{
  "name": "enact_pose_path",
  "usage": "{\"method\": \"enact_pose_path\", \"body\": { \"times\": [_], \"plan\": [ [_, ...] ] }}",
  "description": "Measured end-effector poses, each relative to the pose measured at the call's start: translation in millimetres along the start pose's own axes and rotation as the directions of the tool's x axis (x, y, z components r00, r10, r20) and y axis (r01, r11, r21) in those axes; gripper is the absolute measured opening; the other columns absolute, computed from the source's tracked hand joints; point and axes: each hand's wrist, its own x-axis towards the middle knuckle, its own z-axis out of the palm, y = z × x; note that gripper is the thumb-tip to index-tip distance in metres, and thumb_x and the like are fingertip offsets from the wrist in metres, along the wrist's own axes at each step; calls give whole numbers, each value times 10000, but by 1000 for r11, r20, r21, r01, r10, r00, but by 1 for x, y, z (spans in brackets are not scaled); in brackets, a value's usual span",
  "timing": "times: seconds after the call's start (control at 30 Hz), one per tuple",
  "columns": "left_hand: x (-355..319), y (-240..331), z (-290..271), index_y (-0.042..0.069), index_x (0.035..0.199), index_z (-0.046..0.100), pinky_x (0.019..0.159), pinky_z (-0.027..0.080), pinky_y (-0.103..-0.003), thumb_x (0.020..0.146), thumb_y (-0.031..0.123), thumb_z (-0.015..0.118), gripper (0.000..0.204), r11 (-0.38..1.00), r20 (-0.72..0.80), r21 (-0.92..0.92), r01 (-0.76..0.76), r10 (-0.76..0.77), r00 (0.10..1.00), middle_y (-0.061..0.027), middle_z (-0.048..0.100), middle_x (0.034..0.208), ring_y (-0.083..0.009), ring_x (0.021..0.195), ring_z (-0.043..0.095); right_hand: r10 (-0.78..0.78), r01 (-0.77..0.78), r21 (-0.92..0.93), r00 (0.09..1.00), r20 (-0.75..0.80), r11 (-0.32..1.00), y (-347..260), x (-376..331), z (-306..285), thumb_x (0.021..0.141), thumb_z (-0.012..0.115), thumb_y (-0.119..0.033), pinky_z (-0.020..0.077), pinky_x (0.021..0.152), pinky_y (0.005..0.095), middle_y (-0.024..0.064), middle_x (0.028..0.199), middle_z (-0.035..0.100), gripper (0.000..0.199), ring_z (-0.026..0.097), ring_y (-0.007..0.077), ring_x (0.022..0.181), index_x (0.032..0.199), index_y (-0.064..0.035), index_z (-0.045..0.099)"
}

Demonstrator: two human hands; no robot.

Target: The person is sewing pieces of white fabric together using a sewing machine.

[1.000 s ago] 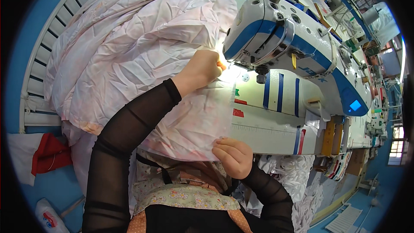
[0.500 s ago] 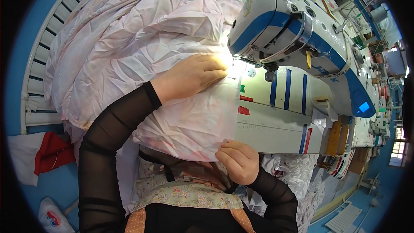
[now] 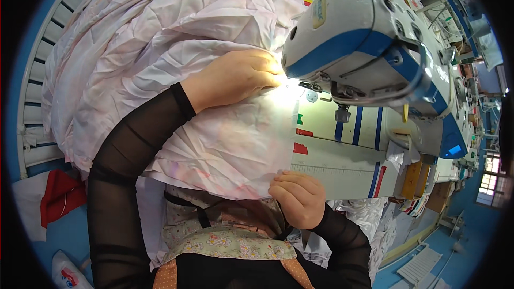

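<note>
A large, pale pink and white fabric (image 3: 214, 144) lies in loose folds over the left of the sewing table and down toward my lap. My left hand (image 3: 238, 77) lies on it beside the needle area of a white and blue sewing machine (image 3: 342, 37), fingers bent together against the cloth. Bright lamp glare hides its fingertips and the needle. At the table's near edge, my right hand (image 3: 297, 198) pinches the fabric's near right corner between thumb and curled fingers.
The table's bed carries a ruler strip (image 3: 337, 168) with blue and red tape marks. On the left stands a white slatted rack (image 3: 33, 107), with a red and white cloth (image 3: 59, 198) below it. White gathered fabric (image 3: 369, 219) is heaped under the table at right. Other machines recede behind.
My view has shifted, so the machine head looks larger and closer. My left hand remains at the needle area, and my right hand still pinches the corner.
</note>
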Motion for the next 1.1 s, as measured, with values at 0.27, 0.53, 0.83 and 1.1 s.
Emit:
{"method": "enact_pose_path", "body": {
  "times": [0.27, 0.53, 0.83, 1.1],
  "plan": [
    [12, -27, -1, 62, 902, 655, 842, 492, -352, 765, 67, 603, 147, 993, 82, 113, -25, 16, 996, -76, 647, 968, -255, 943, 613, 28, -27, -28, 998, 50, 999, 16, 20, -9, 670, 627, -59, 573, 768, 388, 83, 858, 677, 180, 675, 257, 828, 847, -30, 643],
    [19, -67, 3, 31, 844, 659, 783, 512, -377, 772, 93, 636, 98, 992, -201, 114, -50, 72, 977, -78, 641, 1002, -270, 940, 619, 71, -69, -23, 991, 109, 997, 31, 43, -13, 699, 645, -12, 561, 791, 398, 99, 854, 689, 165, 681, 273, 834, 863, -21, 646],
    [-23, 90, -3, 39, 883, 598, 749, 464, -381, 652, 294, 770, 384, 957, -113, -116, 265, -278, 954, -85, 558, 811, -295, 818, 554, 319, -316, 81, 948, -21, 945, 33, 32, -8, 773, 603, 74, 520, 821, 362, 148, 911, 690, 165, 676, 309, 885, 920, 4, 630],
    [-49, 128, 29, 58, 786, 577, 741, 463, -326, 736, 130, 580, 87, 984, -216, 59, 167, -150, 965, -42, 522, 798, -213, 804, 550, 191, -186, 67, 979, -75, 980, 26, 21, -3, 735, 610, 87, 514, 830, 376, 134, 967, 675, 198, 654, 311, 913, 910, -4, 627]
  ]
}}
